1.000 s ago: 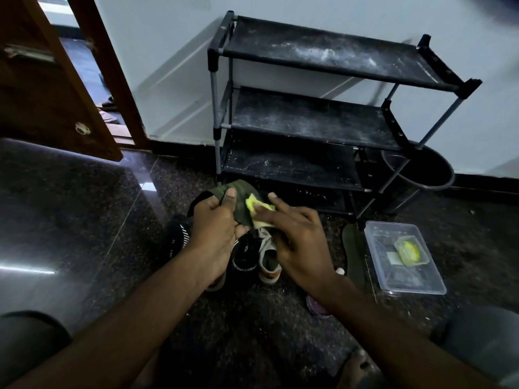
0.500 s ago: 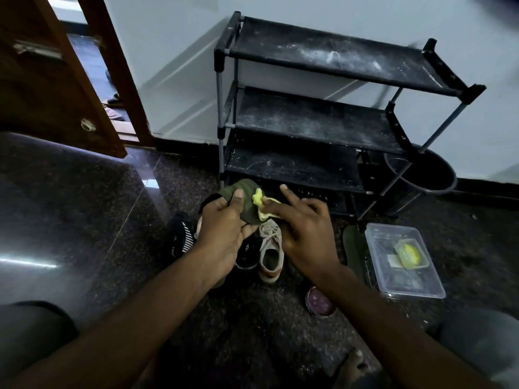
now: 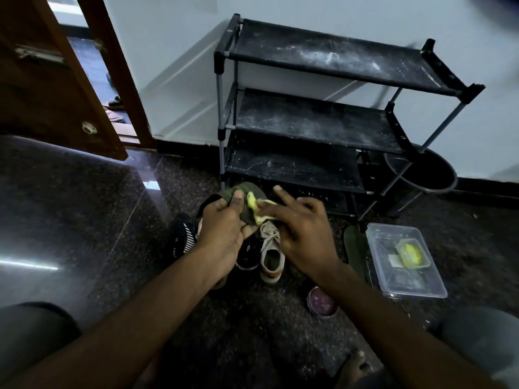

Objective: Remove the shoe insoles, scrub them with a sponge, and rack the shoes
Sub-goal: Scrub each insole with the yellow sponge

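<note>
your left hand [image 3: 224, 228] grips the dark green insole [image 3: 247, 190], thumb pressed on its face, above the shoes [image 3: 271, 256] on the floor [image 3: 84, 206] before the rack [image 3: 323, 122]. your right hand [image 3: 303, 231] holds the yellow sponge [image 3: 253, 203] against that insole, forefinger straight. a second insole [image 3: 355, 248] lies beside the clear tub [image 3: 410, 287].

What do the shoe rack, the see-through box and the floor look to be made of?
Shoe rack: grey tubes that look like metal, joined by black, plastic-looking corner pieces. The shelves are matte black and dusted white, maybe fabric or thin plastic.
Clear box: transparent plastic, since its contents show through the walls.
Floor: dark speckled stone, probably polished granite, glossy enough to mirror the light.
</note>
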